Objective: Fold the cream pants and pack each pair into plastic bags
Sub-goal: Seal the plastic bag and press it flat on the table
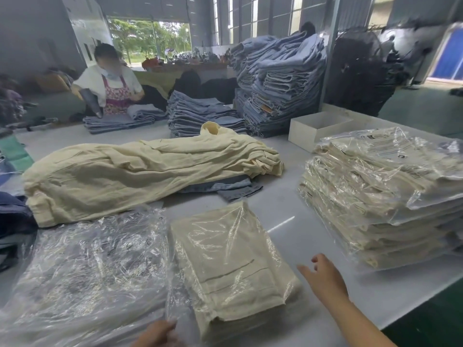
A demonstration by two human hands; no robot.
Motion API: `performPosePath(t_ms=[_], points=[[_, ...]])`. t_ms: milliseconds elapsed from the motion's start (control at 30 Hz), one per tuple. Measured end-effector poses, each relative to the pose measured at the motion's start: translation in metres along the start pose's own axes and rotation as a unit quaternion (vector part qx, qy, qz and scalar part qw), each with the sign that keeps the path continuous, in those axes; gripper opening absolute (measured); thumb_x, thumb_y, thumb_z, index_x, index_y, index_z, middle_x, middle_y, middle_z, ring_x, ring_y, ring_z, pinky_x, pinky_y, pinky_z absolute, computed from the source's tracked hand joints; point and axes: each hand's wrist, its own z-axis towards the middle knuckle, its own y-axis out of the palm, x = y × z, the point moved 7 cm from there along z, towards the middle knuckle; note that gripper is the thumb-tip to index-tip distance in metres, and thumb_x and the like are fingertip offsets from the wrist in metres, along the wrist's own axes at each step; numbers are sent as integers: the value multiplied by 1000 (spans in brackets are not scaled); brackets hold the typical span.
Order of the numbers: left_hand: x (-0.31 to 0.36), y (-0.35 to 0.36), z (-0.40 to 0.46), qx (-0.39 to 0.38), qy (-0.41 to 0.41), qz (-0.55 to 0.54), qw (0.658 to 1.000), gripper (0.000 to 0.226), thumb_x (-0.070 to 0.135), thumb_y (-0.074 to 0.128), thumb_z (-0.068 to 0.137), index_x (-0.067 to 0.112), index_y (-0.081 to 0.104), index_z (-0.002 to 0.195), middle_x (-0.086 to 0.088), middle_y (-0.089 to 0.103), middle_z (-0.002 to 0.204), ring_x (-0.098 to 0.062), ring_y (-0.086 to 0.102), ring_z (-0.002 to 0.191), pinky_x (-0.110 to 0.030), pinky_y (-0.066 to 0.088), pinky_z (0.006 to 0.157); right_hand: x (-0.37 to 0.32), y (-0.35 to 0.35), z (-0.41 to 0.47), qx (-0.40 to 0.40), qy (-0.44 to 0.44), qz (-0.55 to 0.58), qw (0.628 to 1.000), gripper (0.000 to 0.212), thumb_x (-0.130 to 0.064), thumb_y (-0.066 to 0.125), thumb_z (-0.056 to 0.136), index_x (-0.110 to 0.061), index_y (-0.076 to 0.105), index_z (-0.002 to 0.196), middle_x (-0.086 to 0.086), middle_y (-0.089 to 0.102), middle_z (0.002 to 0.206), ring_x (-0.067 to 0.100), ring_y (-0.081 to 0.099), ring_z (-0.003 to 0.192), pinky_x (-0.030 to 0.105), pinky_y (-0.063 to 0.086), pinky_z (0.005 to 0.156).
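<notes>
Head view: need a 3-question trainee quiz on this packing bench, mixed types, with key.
1. True or false: the folded cream pants in front are already inside a plastic bag.
2. Which hand pinches that bag's near edge? A) left hand B) right hand
3. Fill in: the stack of bagged pants lies to the person's ____.

Key: 1 true; 2 A; 3 right

My left hand [156, 333] is cut off by the near edge, fingertips behind bag film, grip unclear. Denim [225, 187] mostly buried under loose cream pants pile [140, 171]. Print on bagged stack [383, 196], right, too blurry to read. Far-left worker [110, 81] blurred.
</notes>
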Motion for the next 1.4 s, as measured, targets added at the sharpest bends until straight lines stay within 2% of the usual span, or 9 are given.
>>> performPosePath(t_ms=[200,333,400,467,733,1000,1100,1233,1400], points=[[5,27,-6,8,155,129,979,51,35,74,78,3,62,115,-37,53,124,-52,54,109,-53,45,92,-58,55,9,-158,-23,7,987,97,-61,76,65,-13,35,138,3,51,135,24,51,124,30,42,95],[20,75,-7,-35,144,95,984,82,22,90,45,-20,59,108,-18,61,91,-29,54,85,-30,42,71,-73,64,10,-255,-91,-28,962,67,-40,81,62,-24,58,122,-4,65,120,16,61,109,26,48,93],[22,103,-5,-56,154,116,980,32,2,70,72,-28,62,80,-30,62,96,-34,52,87,-29,45,70,-77,44,20,-254,-122,-36,959,56,-33,73,65,-26,59,119,-4,66,115,18,62,105,28,49,93],[32,126,-7,-32,182,159,970,49,-20,51,84,-11,58,36,-36,62,65,-44,56,65,-25,49,48,-87,10,36,-225,-170,-57,958,51,-32,66,68,-27,57,118,-4,64,116,20,60,107,28,47,88],[169,300,-111,-88,445,184,872,18,17,72,75,0,73,76,-16,68,64,-15,58,45,-14,44,41,-132,-247,69,189,-419,-69,886,54,-55,34,76,-18,59,106,8,66,82,28,57,81,36,30,72],[217,524,-154,-195,541,94,813,35,18,74,77,-9,67,96,-36,64,100,-34,59,81,-52,50,79,-62,-435,133,525,-271,-48,806,35,-32,58,90,-19,57,122,2,66,103,28,53,104,43,30,93],[197,588,-123,-226,443,115,860,35,33,71,79,-1,64,81,-21,60,69,-27,52,63,-32,47,60,-27,-469,160,585,-198,-42,785,46,-16,55,91,-22,50,136,4,60,116,26,51,109,40,29,95],[132,626,-56,-234,232,164,930,20,20,61,93,12,53,77,0,45,44,-11,42,32,-17,43,38,4,-437,223,370,-187,-157,896,45,-43,48,95,-28,47,137,4,48,137,26,42,124,47,29,105],[119,626,-25,-159,284,312,893,20,26,61,93,8,61,85,-7,57,69,-12,62,49,-23,55,53,36,-347,257,37,-185,-233,954,50,-57,30,97,-34,41,140,-5,36,150,16,29,140,51,4,116]])
